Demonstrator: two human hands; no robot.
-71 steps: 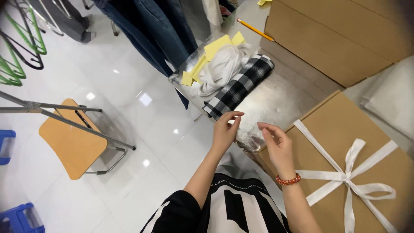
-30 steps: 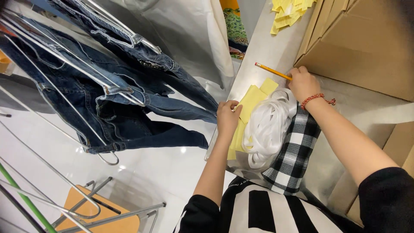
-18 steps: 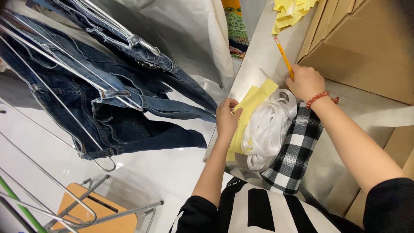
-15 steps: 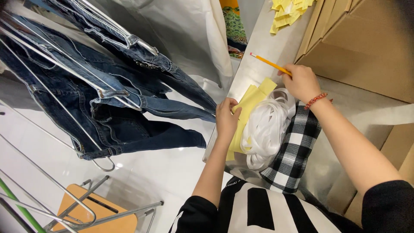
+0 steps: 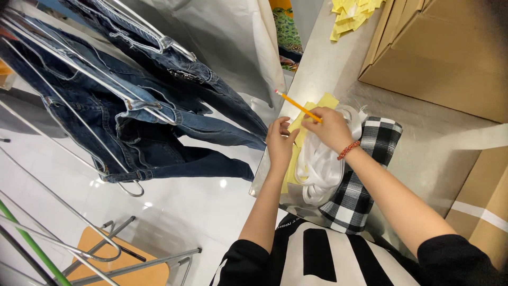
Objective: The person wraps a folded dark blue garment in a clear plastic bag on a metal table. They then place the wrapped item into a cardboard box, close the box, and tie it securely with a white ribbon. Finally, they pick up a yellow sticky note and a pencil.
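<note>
Right hand: grip clamped on yellow pencil, now lowered over the yellow paper tags.
Left hand: fingers together, pressing the tags' left edge, unmoved.
Tags: on worktop, just beside white ribbon bundle.

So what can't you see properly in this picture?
- Head view: the yellow paper slips are partly hidden by the left hand and the right hand holding the pencil.
- The cardboard box is cut off by the top edge.
- The jeans run past the left edge.
</note>
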